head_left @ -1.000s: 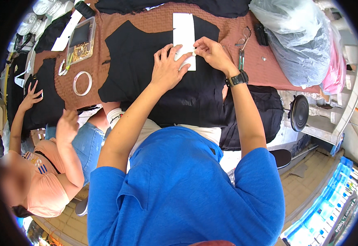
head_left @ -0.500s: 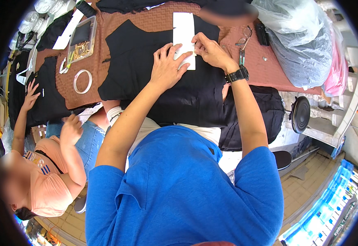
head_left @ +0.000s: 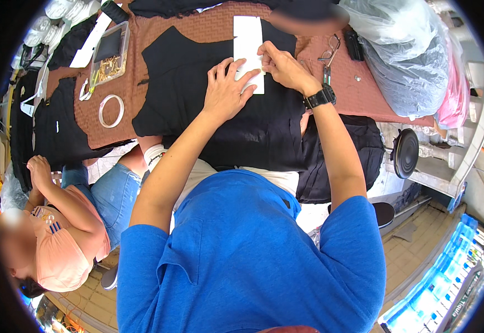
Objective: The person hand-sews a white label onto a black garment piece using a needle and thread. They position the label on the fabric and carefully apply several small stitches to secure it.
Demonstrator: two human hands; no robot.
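At twelve o'clock a table [head_left: 208, 29] was covered with brown cloth [head_left: 134, 102]; tan floor tiles [head_left: 411, 252] (laid in rows) were seen at four, a white railing [head_left: 473, 147] at three.

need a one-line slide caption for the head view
Left hand spread on a white strip over black fabric, right hand pinching at the strip's right edge.

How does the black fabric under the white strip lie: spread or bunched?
Spread: the black fabric lies broadly across the brown tablecloth, its outline showing beyond the left hand. Whether it is doubled, I cannot tell.
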